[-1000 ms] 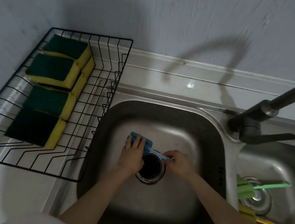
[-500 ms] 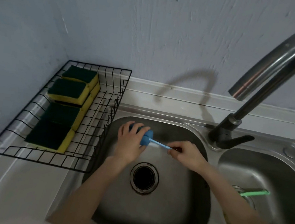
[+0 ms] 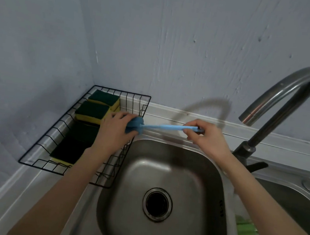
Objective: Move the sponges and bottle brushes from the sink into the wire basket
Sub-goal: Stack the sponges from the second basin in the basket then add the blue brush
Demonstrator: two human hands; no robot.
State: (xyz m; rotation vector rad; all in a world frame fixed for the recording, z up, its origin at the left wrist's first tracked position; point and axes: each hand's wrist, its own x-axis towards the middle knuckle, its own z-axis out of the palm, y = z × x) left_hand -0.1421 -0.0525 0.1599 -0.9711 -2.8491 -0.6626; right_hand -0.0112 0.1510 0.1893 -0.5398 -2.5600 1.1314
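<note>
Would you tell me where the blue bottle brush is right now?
The blue bottle brush is held in both hands above the sink's back rim, its head over the wire basket.

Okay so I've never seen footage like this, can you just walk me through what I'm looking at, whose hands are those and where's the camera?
There is no machine here. The camera sits on a person's head and looks forward and down, so the two arms reaching in from the bottom are that person's own.

They stand at a steel sink with a curved faucet to the right. Against the wall on the left is a black wire basket holding green-and-yellow sponges.

Both hands share one blue bottle brush: the left hand has its grip on the spongy head, over the basket's edge, and the right hand pinches the end of the handle.

At the lower right, in a second basin, lie a green brush and something yellow, partly cut off.
</note>
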